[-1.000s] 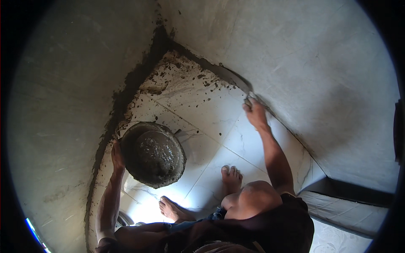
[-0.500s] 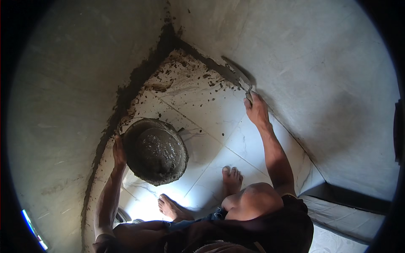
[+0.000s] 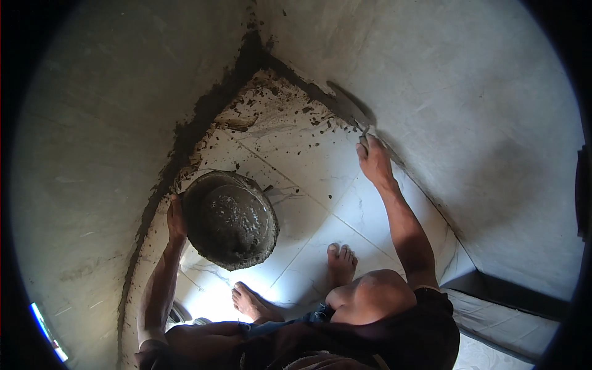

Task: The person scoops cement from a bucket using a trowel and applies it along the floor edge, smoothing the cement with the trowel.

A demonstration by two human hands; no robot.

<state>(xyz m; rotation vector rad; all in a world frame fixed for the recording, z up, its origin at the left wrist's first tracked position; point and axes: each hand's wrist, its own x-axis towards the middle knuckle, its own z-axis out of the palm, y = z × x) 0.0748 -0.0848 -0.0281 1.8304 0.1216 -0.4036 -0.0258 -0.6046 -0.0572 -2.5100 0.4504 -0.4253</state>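
In my right hand is the handle of a pointed trowel. Its blade lies along the foot of the right wall, over a dark strip of wet mortar. A round, mortar-caked bucket stands tilted toward me on the floor at centre left. Wet grey mortar shows inside it. My left hand grips the bucket's left side at the rim, its fingers partly hidden behind the edge.
Two walls meet at the far corner, and a broad mortar band follows the left wall's base. Crumbs of mortar litter the white tiles near the corner. My bare feet are close to the bucket. A dark-edged step lies lower right.
The trowel blade has turned slightly and lies flatter to the right wall. My left hand keeps its place on the bucket. The whole view has shifted a little.
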